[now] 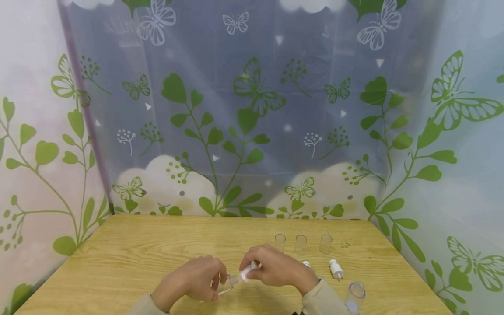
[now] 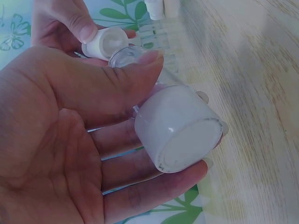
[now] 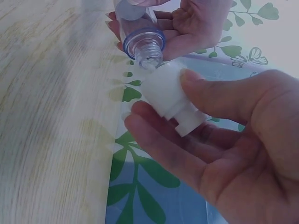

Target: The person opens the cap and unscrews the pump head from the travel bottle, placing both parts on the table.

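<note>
My left hand (image 1: 198, 278) grips a clear bottle (image 2: 180, 130) with a white base, tilted over the table. The thumb lies along its side in the left wrist view, with the fingers beneath. In the right wrist view the bottle's threaded neck (image 3: 148, 53) points toward my right hand (image 1: 271, 264). That hand pinches a white pump head (image 3: 163, 91) between thumb and fingers. The pump head's open end faces the neck, and the two meet closely in the right wrist view.
Three clear caps (image 1: 326, 243) stand in a row at the back right of the wooden table (image 1: 165, 236). A white pump head (image 1: 336, 268) lies in front of them, with another partly behind my right hand. Another clear bottle (image 1: 355, 295) stands near the right sleeve.
</note>
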`<state>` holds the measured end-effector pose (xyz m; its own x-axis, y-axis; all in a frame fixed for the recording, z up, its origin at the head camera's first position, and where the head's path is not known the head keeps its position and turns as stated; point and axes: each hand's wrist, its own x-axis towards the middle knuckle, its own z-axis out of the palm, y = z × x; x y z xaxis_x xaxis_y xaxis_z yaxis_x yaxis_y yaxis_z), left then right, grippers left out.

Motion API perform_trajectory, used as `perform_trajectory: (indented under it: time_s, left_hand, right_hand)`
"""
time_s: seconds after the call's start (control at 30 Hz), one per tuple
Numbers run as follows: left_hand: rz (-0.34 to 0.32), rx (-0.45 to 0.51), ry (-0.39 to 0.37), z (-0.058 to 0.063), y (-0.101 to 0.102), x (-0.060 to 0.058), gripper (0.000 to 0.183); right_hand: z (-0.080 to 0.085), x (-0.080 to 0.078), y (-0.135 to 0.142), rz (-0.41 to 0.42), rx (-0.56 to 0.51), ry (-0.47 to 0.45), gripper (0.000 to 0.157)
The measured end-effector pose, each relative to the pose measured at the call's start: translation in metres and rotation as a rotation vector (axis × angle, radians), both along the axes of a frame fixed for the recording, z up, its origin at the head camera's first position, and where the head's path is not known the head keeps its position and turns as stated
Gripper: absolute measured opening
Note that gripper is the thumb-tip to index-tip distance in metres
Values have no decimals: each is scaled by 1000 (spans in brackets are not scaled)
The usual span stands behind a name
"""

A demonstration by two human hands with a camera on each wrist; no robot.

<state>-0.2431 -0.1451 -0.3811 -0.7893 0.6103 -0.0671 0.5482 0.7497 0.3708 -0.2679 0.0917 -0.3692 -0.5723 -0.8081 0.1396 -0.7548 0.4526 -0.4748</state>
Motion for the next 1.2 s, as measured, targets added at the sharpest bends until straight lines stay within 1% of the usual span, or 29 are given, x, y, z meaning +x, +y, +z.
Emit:
perform_trajectory:
  time_s: [0.17,0.33,0.47,0.67,0.93,1.13,1.2]
  left_hand:
    - [-1,2,10,0,0,2,25]
    - [3,-4,12,1,0,2,25]
    - [7,-6,7,1,0,3,26]
    - [10,-11,13,1,0,3,26]
    - [5,-11,17,0,0,2,25]
    - [12,-16,14,1,0,2,27]
    - [11,-15,15,2,0,2,27]
  right_hand:
    - [3,2,2,-12,29,7,14]
    - [4,2,4,-35,48,-5,15]
    - [5,3,5,-40,50,-19,17]
    - [8,3,6,-55,52,-15,19]
    - [11,2,8,-53,57,-4,27]
    - [15,3,9,-46,85,17,39]
    - [17,3,10,-47,91,18,41]
